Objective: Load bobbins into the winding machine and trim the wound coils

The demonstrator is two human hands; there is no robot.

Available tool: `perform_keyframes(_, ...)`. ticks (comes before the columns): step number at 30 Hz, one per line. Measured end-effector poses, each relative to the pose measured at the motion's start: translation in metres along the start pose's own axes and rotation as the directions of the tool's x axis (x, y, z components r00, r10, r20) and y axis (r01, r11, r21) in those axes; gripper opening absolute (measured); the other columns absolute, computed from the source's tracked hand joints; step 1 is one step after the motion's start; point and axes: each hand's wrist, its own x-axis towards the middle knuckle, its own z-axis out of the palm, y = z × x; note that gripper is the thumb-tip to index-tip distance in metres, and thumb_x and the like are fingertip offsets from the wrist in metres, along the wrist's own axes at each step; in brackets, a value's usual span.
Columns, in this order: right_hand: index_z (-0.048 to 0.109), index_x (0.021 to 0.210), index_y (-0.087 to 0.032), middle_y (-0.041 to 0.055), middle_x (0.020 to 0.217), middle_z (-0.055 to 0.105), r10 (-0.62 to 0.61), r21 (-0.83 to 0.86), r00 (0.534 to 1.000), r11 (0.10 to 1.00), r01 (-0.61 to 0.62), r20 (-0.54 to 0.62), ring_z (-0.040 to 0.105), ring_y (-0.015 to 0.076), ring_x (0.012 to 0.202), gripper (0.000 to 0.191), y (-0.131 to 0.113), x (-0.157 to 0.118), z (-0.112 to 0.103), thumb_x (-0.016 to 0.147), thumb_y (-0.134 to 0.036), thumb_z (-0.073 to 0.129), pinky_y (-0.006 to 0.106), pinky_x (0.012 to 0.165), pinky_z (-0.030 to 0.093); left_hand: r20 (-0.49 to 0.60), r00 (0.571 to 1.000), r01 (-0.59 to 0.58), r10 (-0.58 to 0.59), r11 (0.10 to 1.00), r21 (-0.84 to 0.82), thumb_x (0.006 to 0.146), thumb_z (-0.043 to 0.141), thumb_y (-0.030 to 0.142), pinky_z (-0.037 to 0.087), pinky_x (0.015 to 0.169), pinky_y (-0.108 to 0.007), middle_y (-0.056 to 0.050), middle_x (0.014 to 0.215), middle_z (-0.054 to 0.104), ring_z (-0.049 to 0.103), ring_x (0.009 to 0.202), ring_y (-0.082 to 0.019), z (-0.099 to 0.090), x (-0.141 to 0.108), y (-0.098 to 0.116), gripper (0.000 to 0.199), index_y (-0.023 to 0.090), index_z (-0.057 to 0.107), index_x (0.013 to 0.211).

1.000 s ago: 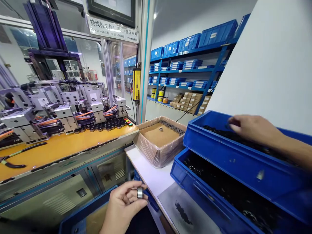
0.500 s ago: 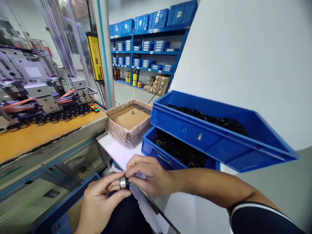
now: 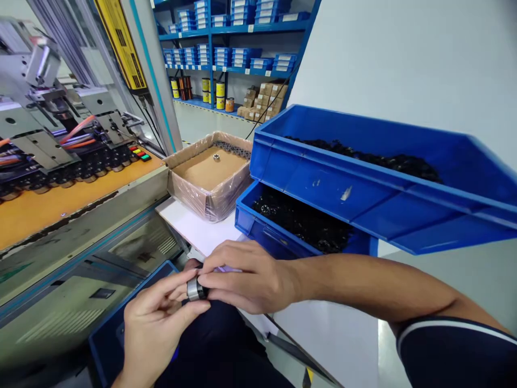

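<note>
My left hand point(image 3: 161, 318) grips a small silver stator core point(image 3: 193, 289) with black plastic at its ends, held between thumb and fingers low in the middle of the head view. My right hand point(image 3: 246, 277) meets it from the other side, its fingers pressed over the black end piece point(image 3: 203, 291). Both hands are closed on the same part, above my dark-clothed lap. The right fingers partly cover the black end, so how well it sits on the metal is hidden.
A plastic-lined cardboard box point(image 3: 189, 198) with metal cores stands ahead. Two stacked blue bins point(image 3: 323, 175) of black parts are to its right. A machine point(image 3: 48, 124) with an orange worktop point(image 3: 44, 210) fills the left. Blue shelving point(image 3: 258, 27) stands behind.
My right fingers have closed further over the black end of the core. Both hands and the part have shifted slightly left and up in view, while the view itself has tilted down.
</note>
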Motion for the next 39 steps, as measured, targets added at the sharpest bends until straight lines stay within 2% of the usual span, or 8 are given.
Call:
perform_keyframes(11,0.066,0.098,-0.005,0.0101,0.087,0.068,-0.120,-0.193,0.993,0.974,0.114,-0.016,0.064,0.0163,0.081,0.018,0.001,0.000,0.000,0.094,-0.021,0.061,0.028,0.071,0.059,-0.056,0.994,0.079,-0.090,0.982,-0.174,0.057,0.093,0.018,0.061,0.068,-0.014,0.001,0.084,0.083,0.079,0.074,-0.018,0.016,-0.006,-0.006,0.039,0.031,0.081,0.092)
perform_keyframes(17,0.066,0.101,0.001,0.0135,0.088,0.068,-0.182,-0.246,0.982,0.955,0.164,-0.049,0.066,0.0199,0.083,0.020,0.000,0.001,0.000,0.091,-0.016,0.060,0.031,0.072,0.061,-0.034,0.987,-0.160,0.158,0.985,-0.064,0.069,0.086,0.017,0.063,0.075,-0.021,-0.002,0.104,0.081,0.078,0.091,-0.021,0.014,-0.004,-0.010,0.042,0.031,0.076,0.107)
perform_keyframes(20,0.065,0.098,0.000,0.0142,0.091,0.069,-0.090,-0.144,0.996,0.986,0.085,-0.027,0.066,0.0186,0.087,0.014,-0.003,0.001,0.000,0.090,-0.010,0.060,0.030,0.078,0.061,0.062,0.891,-0.452,0.450,0.867,0.210,0.072,0.082,0.013,0.062,0.080,-0.022,-0.002,0.103,0.079,0.076,0.090,-0.018,0.002,0.003,-0.001,0.037,0.027,0.077,0.105)
perform_keyframes(23,0.063,0.097,-0.002,0.0134,0.089,0.069,-0.038,-0.062,0.999,0.997,0.037,-0.013,0.066,0.0174,0.088,0.010,-0.005,0.001,0.001,0.091,-0.008,0.057,0.029,0.080,0.060,0.155,0.824,-0.559,0.545,0.736,0.382,0.074,0.080,0.010,0.060,0.077,-0.018,0.000,0.092,0.079,0.075,0.077,-0.013,-0.007,0.005,0.005,0.031,0.026,0.078,0.100)
perform_keyframes(27,0.062,0.099,-0.005,0.0119,0.089,0.069,-0.005,-0.063,1.000,0.998,0.003,-0.025,0.065,0.0161,0.086,0.011,-0.004,0.001,0.005,0.092,-0.011,0.056,0.028,0.079,0.059,0.050,0.889,-0.442,0.455,0.824,0.354,0.073,0.081,0.012,0.059,0.081,-0.016,0.003,0.092,0.080,0.075,0.081,-0.012,-0.003,-0.002,-0.001,0.028,0.029,0.079,0.096)
perform_keyframes(31,0.064,0.098,-0.006,0.0114,0.090,0.069,-0.026,-0.116,0.997,0.993,0.017,-0.072,0.064,0.0162,0.087,0.012,0.001,0.001,0.008,0.092,-0.014,0.059,0.029,0.078,0.058,-0.075,0.995,-0.068,0.068,0.998,0.004,0.077,0.081,0.027,0.059,0.074,-0.013,0.002,0.091,0.082,0.077,0.078,-0.011,0.009,-0.004,-0.010,0.022,0.032,0.080,0.098)
perform_keyframes(34,0.066,0.094,-0.007,0.0101,0.091,0.070,-0.029,-0.142,0.995,0.990,0.015,-0.091,0.063,0.0148,0.084,0.011,0.005,0.001,0.008,0.093,-0.017,0.061,0.028,0.079,0.055,-0.038,0.987,0.136,-0.156,0.939,-0.316,0.072,0.084,0.038,0.061,0.069,-0.017,-0.001,0.081,0.082,0.077,0.069,-0.013,0.016,0.001,-0.011,0.026,0.030,0.081,0.097)
perform_keyframes(39,0.068,0.091,-0.006,0.0097,0.090,0.070,-0.060,-0.164,0.991,0.986,0.039,-0.122,0.060,0.0143,0.083,0.018,0.006,0.001,0.006,0.097,-0.019,0.057,0.026,0.079,0.054,0.014,0.977,0.199,-0.215,0.877,-0.438,0.062,0.091,0.035,0.062,0.065,-0.021,-0.001,0.077,0.080,0.074,0.064,-0.013,0.019,0.007,-0.013,0.032,0.028,0.079,0.091)
